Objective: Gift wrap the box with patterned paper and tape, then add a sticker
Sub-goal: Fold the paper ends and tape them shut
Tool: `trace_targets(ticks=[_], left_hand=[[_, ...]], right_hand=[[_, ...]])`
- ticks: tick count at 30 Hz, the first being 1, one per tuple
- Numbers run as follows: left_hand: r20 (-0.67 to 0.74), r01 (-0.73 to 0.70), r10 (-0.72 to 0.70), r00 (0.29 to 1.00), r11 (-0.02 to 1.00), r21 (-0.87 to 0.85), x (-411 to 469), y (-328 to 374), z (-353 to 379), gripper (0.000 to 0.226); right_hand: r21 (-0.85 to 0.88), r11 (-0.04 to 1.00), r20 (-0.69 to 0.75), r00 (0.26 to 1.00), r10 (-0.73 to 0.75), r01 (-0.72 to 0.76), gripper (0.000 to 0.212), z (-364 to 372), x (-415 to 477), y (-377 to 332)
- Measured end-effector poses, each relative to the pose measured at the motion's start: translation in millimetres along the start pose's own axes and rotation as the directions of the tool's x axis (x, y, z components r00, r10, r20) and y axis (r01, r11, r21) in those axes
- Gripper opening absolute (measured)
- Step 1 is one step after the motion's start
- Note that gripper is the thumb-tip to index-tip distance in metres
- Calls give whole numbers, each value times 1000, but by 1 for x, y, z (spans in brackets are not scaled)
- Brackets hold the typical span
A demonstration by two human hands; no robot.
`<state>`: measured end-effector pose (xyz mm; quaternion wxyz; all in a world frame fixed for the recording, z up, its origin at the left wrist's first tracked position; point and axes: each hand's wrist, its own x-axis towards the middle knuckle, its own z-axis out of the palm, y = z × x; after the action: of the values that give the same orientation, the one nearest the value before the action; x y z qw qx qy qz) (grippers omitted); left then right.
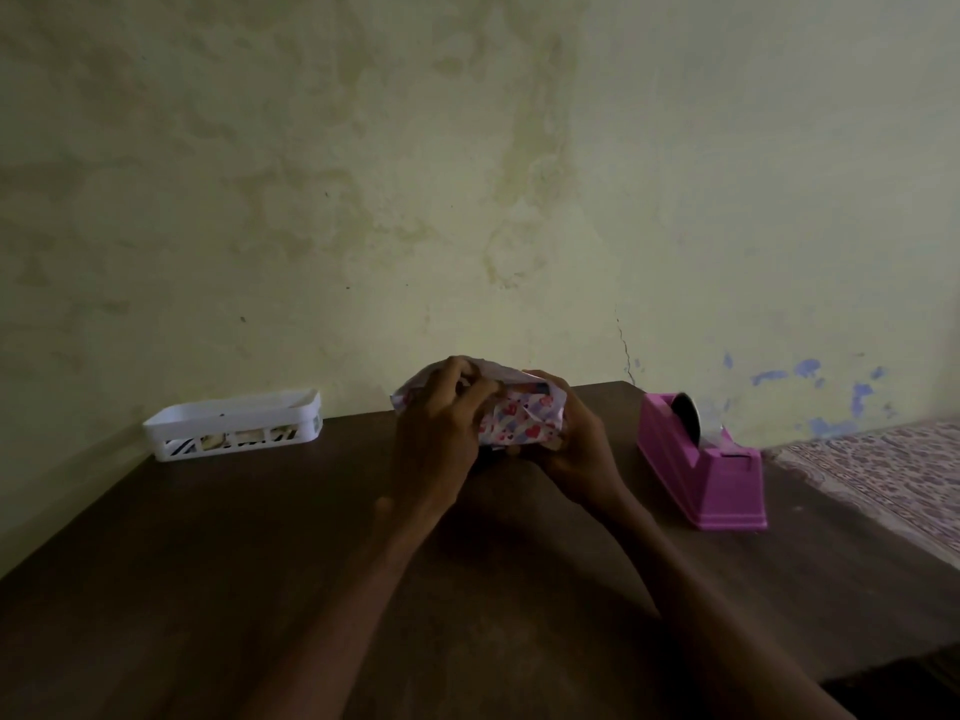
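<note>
Both hands hold a small box wrapped in patterned paper (519,420), white with pink and red hearts, lifted a little above the dark wooden table (260,563). My left hand (441,433) grips its left side, fingers curled over the top paper fold. From below and the right, my right hand (576,449) cups the package. The paper looks loosely folded, with a white flap showing at the top. The box itself is hidden under the paper and my fingers. A pink tape dispenser (706,459) stands on the table to the right.
A white plastic basket (234,426) with small items inside sits at the table's back left, near the wall. A patterned cloth (883,470) lies beyond the table's right edge. A stained wall rises close behind the table.
</note>
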<state>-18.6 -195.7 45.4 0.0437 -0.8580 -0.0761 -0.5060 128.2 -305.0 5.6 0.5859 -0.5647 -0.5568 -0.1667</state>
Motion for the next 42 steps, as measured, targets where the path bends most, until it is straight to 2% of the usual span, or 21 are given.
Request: trace_targets(ticks=[8,12,16,22,32,34,38,42], left_hand=[[51,23,-24,998,999,28,2,1,4,49],[37,25,-26,999,999,20,4,-1,2,45],[45,87,-85,995,996,-32,5,-3,4,39],[58,135,-132,990,990,-50,8,-2,7,40],[85,134,-131,988,991,-29,3,-3,9,43],[103,127,-124,987,991,-30,-1,-2,11,42],[93,105,-104,990,994,-9,-3,-1,11,35],[121,69,-68,990,998,-8,-6,2,11,43]], right_hand=[[43,998,-16,999,-43,43,61,1,2,-7],[21,999,-6,1000,-27,27,59,1,2,-5],[11,998,-7,999,-54,54,55,1,1,-5],[26,999,10,999,-49,48,55,0,1,-6],[85,996,85,996,13,-20,71,3,0,-5],[103,993,37,998,45,-48,65,8,-1,-9],[14,1000,-70,998,-10,11,34,7,1,-6],[-41,999,-120,993,-11,6,27,1,0,1]])
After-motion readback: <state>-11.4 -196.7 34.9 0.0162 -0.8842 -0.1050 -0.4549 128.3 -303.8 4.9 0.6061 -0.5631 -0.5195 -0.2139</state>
